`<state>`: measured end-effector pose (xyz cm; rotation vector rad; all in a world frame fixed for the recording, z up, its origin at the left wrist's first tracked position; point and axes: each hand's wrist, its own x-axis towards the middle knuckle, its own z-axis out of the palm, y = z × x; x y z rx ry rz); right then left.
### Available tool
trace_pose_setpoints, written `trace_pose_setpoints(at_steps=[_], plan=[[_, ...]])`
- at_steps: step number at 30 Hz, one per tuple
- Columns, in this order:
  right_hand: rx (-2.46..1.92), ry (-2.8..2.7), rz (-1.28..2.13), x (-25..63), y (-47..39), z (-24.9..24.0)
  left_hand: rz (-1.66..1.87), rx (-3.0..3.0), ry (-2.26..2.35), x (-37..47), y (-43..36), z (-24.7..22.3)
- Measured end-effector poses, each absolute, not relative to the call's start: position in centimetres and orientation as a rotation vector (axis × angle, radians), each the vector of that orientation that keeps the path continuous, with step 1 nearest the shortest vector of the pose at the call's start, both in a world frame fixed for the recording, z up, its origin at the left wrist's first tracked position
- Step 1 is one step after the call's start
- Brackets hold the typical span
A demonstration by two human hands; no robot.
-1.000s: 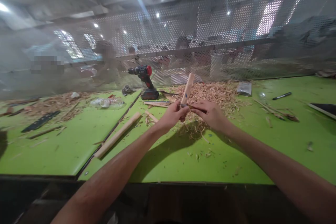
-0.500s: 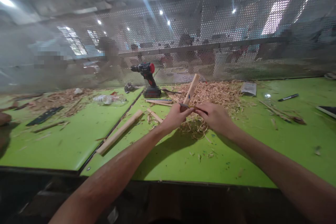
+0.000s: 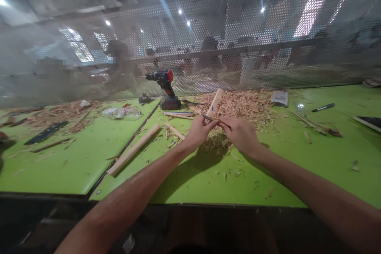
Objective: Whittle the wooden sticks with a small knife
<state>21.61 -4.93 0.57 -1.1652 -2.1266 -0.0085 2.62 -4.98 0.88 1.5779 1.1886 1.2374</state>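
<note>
My left hand (image 3: 197, 131) is closed around the lower end of a pale wooden stick (image 3: 215, 101), which tilts up and away and bears a small blue mark. In my right hand (image 3: 242, 135) is a slim knife (image 3: 207, 118), its handle mostly hidden by the fingers. The blade lies across the stick just above my left fingers, and my left thumb reaches toward it. Both hands are above the table, in front of a heap of curly wood shavings (image 3: 248, 105). A longer wooden stick (image 3: 135, 149) lies to the left of my left hand.
A cordless drill (image 3: 168, 87) stands behind the hands, near a perforated screen (image 3: 256, 59). A plastic bottle (image 3: 122, 112) and a dark flat strip (image 3: 46, 133) lie left. A pouch (image 3: 279, 98), a pen (image 3: 323, 107) and thin sticks (image 3: 309, 122) lie right on the green table (image 3: 190, 184).
The stick's upper end has dipped slightly, and the knife has shifted a little along with it. Both hands keep their grip. The whole view has moved slightly.
</note>
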Motion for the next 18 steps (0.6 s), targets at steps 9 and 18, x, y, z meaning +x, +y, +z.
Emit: trace_pose_setpoints(at_steps=[9,18], plan=[[-1.086,-2.083,0.105,21.9,-4.3,1.1,1.232,1.351,1.133,3.4,-6.0,1.6],[-1.051,-2.184,0.084,22.1,-4.1,0.8,1.142,1.534,1.066,2.7,-5.4,1.5]])
